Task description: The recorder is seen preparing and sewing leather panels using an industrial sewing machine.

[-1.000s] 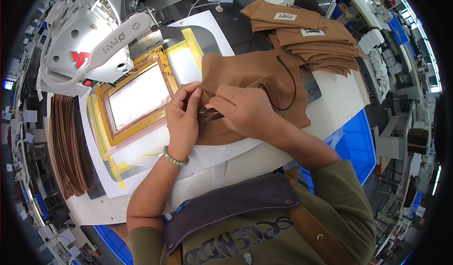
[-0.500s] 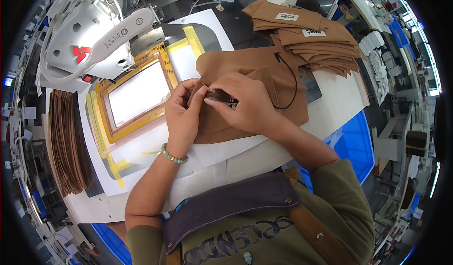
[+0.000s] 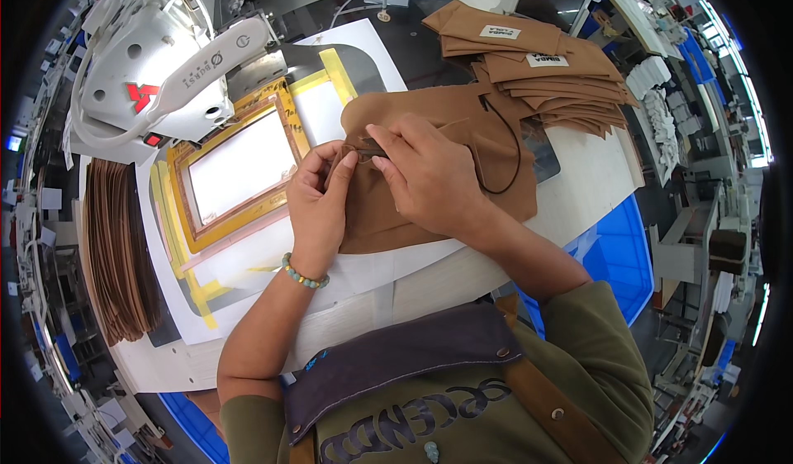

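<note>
1. Working at an edge of the brown cloth [image 3: 396, 216] with a dark tool [image 3: 377, 152] seems the step; the next move calls for a steady pinch.
2. Left hand [image 3: 320, 195]: fingers gripping that edge.
3. Right hand [image 3: 434, 171]: fingers grasping the tool, just beside.
4. Cloth spreads beneath both hands.
</note>
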### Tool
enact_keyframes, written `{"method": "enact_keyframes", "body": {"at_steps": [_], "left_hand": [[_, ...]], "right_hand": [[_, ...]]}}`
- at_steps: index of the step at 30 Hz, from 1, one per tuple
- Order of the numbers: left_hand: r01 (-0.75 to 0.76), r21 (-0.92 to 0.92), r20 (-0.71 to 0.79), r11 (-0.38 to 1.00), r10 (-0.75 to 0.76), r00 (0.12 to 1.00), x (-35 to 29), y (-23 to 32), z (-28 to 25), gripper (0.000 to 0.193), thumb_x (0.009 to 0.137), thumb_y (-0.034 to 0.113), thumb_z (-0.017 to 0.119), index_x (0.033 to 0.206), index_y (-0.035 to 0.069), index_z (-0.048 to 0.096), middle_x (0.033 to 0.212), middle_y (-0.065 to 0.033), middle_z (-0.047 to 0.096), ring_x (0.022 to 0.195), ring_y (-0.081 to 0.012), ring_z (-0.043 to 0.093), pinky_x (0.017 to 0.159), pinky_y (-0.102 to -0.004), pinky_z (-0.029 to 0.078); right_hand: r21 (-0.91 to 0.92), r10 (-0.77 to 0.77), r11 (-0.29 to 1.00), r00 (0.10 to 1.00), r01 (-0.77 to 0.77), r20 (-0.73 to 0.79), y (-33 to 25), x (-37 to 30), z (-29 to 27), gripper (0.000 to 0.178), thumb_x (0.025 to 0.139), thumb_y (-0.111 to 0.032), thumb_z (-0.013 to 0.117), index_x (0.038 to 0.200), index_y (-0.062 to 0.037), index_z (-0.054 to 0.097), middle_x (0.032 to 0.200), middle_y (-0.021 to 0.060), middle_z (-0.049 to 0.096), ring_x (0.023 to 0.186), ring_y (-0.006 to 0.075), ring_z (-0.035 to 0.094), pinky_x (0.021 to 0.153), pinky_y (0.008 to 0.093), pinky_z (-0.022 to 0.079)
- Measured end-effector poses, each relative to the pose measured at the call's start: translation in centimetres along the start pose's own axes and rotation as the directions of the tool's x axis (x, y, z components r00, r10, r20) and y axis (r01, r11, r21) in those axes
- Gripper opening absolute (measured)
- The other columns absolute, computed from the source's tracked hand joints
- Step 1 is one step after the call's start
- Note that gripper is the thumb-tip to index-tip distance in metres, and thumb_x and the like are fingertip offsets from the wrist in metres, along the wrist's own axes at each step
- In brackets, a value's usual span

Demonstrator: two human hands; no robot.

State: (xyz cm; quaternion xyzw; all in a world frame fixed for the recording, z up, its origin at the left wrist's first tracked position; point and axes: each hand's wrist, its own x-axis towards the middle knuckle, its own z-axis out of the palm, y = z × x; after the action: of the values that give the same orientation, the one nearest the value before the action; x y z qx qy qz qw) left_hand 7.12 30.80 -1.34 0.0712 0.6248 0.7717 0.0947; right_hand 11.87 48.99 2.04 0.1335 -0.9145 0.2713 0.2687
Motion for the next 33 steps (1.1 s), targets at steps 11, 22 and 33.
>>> {"method": "enact_keyframes", "body": {"at_steps": [11, 22, 33], "left_hand": [[-0.013, 0.039, 0.022, 0.999, 0.013, 1.000, -0.1, -0.2, -0.3, 0.013, 0.107, 0.012, 0.076, 0.113, 0.000, 0.075, 0.100, 0.0021, 0.076, 0.090, -0.0016, 0.065, 0.080, -0.0195, 0.052], [-0.101, 0.026, 0.023, 0.995, 0.101, 0.995, -0.4, -0.5, -0.4, 0.008, 0.109, 0.012, 0.072, 0.108, 0.004, 0.071, 0.099, 0.0047, 0.070, 0.090, -0.0009, 0.059, 0.080, -0.0190, 0.047], [-0.037, -0.075, 0.028, 0.997, 0.039, 0.999, -0.1, -0.3, -0.3, 0.009, 0.111, 0.006, 0.067, 0.119, 0.004, 0.065, 0.108, -0.0003, 0.074, 0.096, -0.0040, 0.064, 0.088, -0.0202, 0.051]], "right_hand": [[0.021, 0.037, 0.999, 0.999, -0.037, -0.020, -0.2, -0.4, 1.6, 0.029, 0.098, -0.007, 0.074, 0.125, -0.0024, 0.066, 0.109, 0.0128, 0.063, 0.097, 0.0340, 0.071, 0.071, 0.0424, 0.058], [0.223, 0.242, 0.953, 0.960, -0.207, -0.141, 2.8, 1.5, -0.2, 0.016, 0.108, -0.008, 0.061, 0.122, -0.0006, 0.062, 0.104, 0.0166, 0.063, 0.094, 0.0376, 0.069, 0.080, 0.0475, 0.056], [0.173, 0.158, 0.969, 0.980, -0.178, 0.122, 0.2, 0.1, 0.0, 0.028, 0.105, -0.017, 0.069, 0.128, -0.0004, 0.065, 0.112, 0.0166, 0.064, 0.088, 0.0388, 0.070, 0.072, 0.0460, 0.056]]}}
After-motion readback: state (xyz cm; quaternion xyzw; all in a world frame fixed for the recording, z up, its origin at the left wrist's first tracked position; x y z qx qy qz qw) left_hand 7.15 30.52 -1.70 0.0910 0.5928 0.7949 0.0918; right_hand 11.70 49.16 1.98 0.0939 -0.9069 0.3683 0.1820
